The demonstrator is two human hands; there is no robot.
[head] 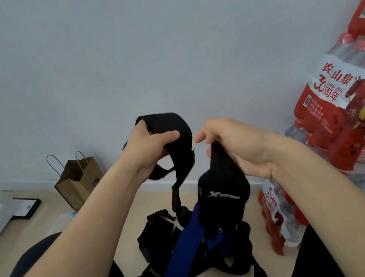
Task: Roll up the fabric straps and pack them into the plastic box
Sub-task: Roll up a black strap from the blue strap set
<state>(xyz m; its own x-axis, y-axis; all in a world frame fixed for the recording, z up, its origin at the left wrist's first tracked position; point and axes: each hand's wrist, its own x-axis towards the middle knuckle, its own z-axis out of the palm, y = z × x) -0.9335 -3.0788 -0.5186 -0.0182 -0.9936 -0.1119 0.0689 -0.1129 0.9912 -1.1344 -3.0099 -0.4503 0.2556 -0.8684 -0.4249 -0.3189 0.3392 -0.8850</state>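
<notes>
1. The left hand (150,144) clenches one end of a black strap (178,148); the right hand (233,144) grips another black strap (222,187), both raised above the floor (45,226).
2. More straps (184,250) lie in a pile below; the box is out of view.
3. Best: pull the strap flat and roll tightly from one end.

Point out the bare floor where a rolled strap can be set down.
Bare floor lies left, between the paper bag and the strap pile. A narrower strip separates the pile from the water bottle packs. Straight below both hands it is crowded with straps.
</notes>
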